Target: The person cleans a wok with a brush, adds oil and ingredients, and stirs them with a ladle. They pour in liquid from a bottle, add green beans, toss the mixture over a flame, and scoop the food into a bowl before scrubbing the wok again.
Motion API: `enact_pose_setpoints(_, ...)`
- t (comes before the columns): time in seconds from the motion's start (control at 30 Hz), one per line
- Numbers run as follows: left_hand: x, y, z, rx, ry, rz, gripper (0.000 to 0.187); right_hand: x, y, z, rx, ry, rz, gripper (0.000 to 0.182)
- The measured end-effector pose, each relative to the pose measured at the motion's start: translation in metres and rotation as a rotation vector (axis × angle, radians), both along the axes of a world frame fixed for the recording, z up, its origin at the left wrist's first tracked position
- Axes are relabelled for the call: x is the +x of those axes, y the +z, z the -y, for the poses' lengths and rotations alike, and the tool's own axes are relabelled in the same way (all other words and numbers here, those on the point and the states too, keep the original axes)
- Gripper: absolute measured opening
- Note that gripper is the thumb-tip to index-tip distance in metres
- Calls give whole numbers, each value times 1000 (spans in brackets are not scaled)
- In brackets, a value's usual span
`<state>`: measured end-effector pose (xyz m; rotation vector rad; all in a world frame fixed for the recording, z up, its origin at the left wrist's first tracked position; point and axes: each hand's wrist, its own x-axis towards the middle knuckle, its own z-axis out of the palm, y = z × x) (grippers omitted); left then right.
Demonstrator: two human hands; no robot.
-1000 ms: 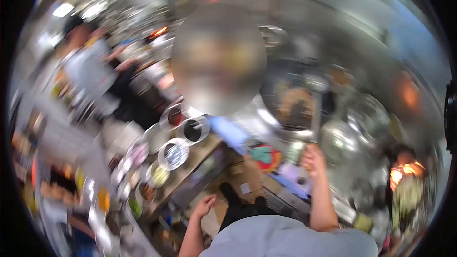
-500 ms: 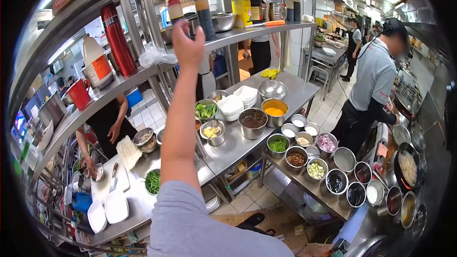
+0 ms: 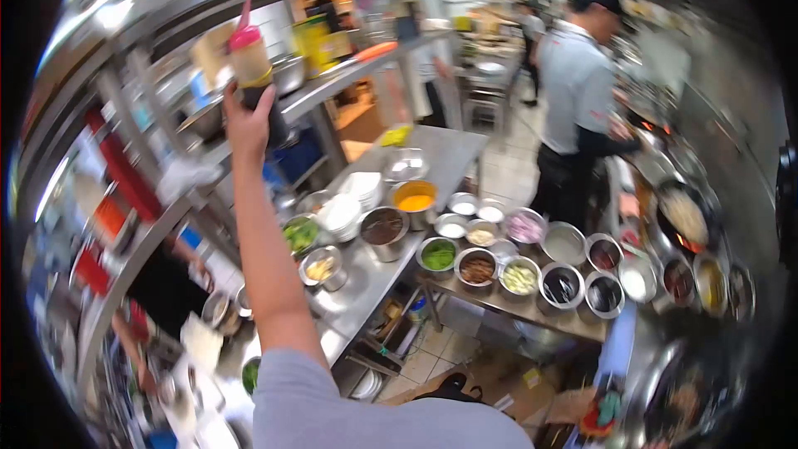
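Note:
My left arm reaches up to the overhead steel shelf. My left hand [image 3: 247, 120] is closed round a squeeze bottle [image 3: 252, 62] with a pink pointed cap, a cream-coloured upper part and a dark lower part. The thumb lies on the near side of the bottle; the other fingers are partly hidden, and the view is blurred. Beside the hand on the shelf [image 3: 312, 93] are a steel bowl [image 3: 288, 75] and a yellow tin [image 3: 312, 46]. My right hand is out of sight.
Below stands a steel counter [image 3: 449, 150] with white dishes [image 3: 339, 214], a pot of orange liquid [image 3: 414, 198] and a pot of dark sauce [image 3: 383, 227]. Several ingredient pots [image 3: 520, 277] fill a lower bench. A co-worker [image 3: 575, 83] stands at the stove by a wok [image 3: 683, 212].
My left hand has gone from reaching beside the bottles to gripping one. The camera has turned, so the scene is shifted left and blurred.

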<state>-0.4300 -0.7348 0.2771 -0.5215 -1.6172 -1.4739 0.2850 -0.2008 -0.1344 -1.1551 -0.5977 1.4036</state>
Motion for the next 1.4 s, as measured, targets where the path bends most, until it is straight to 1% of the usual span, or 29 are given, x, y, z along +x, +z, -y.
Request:
enact_pose_setpoints(0.03, 37, -11, -42, -77, -128, -76, 55, 13, -22, -15, -74, -27, 126, 27)
enact_pose_setpoints(0.07, 74, -20, -81, -158, -195, 36, 56, 21, -36, -13, -169, -78, 257, 43)
enact_pose_setpoints(0.1, 81, -42, -112, -234, -259, 18, 58, 21, -35, 13, -79, -32, 221, 51)
enact_pose_setpoints(0.13, 118, -54, -159, -191, -527, 98, 58, 36, -64, 24, 221, 61, 146, 43)
enact_pose_setpoints(0.17, 140, -71, -195, -301, -690, 126, 57, 34, -55, 33, 108, 56, -27, 35)
enact_pose_setpoints(0.2, 158, -88, -235, -413, -862, 134, 56, -28, 43, 72, -87, -180, -12, 21)
enact_pose_setpoints(0.23, 180, -101, -280, -538, -1016, 170, 55, -18, 42, 77, 77, 1, 6, 11)
enact_pose_setpoints(0.27, 202, -112, -319, -671, -1138, 183, 54, -31, 69, 95, 81, -12, 52, 10)
enact_pose_setpoints(0.3, 227, -125, -365, -787, -1239, 29, 53, -37, 84, 108, 24, -100, 169, 11)
enact_pose_setpoints(0.33, 252, -138, -403, -850, -1329, 99, 55, -38, 80, 110, 128, -99, 132, 12)
enact_pose_setpoints(0.37, 277, -143, -437, -1043, -1185, -27, 58, -35, 83, 123, 127, -100, 138, 12)
enact_pose_setpoints(0.4, 315, -135, -462, -1231, -1031, -146, 57, -34, 90, 131, 132, -77, 138, 12)
enact_pose_setpoints(0.43, 322, -158, -502, -1197, -1001, -408, 55, -33, 99, 141, 96, -78, 174, 12)
enact_pose_setpoints(0.47, 351, -153, -523, -1365, -941, -465, 53, -30, 97, 148, 87, -93, 169, 12)
enact_pose_setpoints(0.5, 370, -158, -550, -1498, -879, -532, 54, -26, 95, 155, 91, -93, 183, 12)
enact_pose_setpoints(0.53, 390, -156, -565, -1565, -834, -645, 50, -23, 92, 162, 94, -94, 199, 12)
enact_pose_setpoints(0.6, 424, -151, -579, -1681, -781, -805, 50, -17, 90, 175, 83, -120, 211, 12)
enact_pose_setpoints(0.67, 449, -148, -592, -1658, -710, -980, 50, -11, 92, 185, 29, -132, 237, 12)
enact_pose_setpoints(0.73, 466, -136, -596, -1566, -701, -1022, 51, -5, 86, 191, 25, -165, 236, 12)
enact_pose_setpoints(0.83, 481, -126, -606, -1670, -658, -1113, 53, -1, 82, 203, 16, -204, 229, 11)
enact_pose_setpoints(0.97, 488, -119, -616, -1660, -649, -1156, 53, 6, 82, 208, 18, -222, 229, 10)
enact_pose_setpoints(1.1, 498, -119, -613, -1646, -686, -1137, 51, 10, 82, 209, 24, -205, 220, 9)
enact_pose_setpoints(1.17, 507, -120, -614, -1566, -716, -1105, 49, 10, 80, 208, 25, -198, 225, 9)
enact_pose_setpoints(1.27, 514, -117, -621, -1531, -683, -1089, 45, 12, 78, 205, 28, -181, 221, 9)
enact_pose_setpoints(1.3, 514, -117, -624, -1534, -679, -1084, 45, 12, 79, 205, 29, -176, 221, 9)
enact_pose_setpoints(1.37, 512, -117, -630, -1639, -604, -1209, 42, 13, 80, 204, 6, -172, 235, 9)
enact_pose_setpoints(1.4, 513, -115, -625, -1640, -600, -1204, 42, 14, 79, 203, 8, -167, 235, 9)
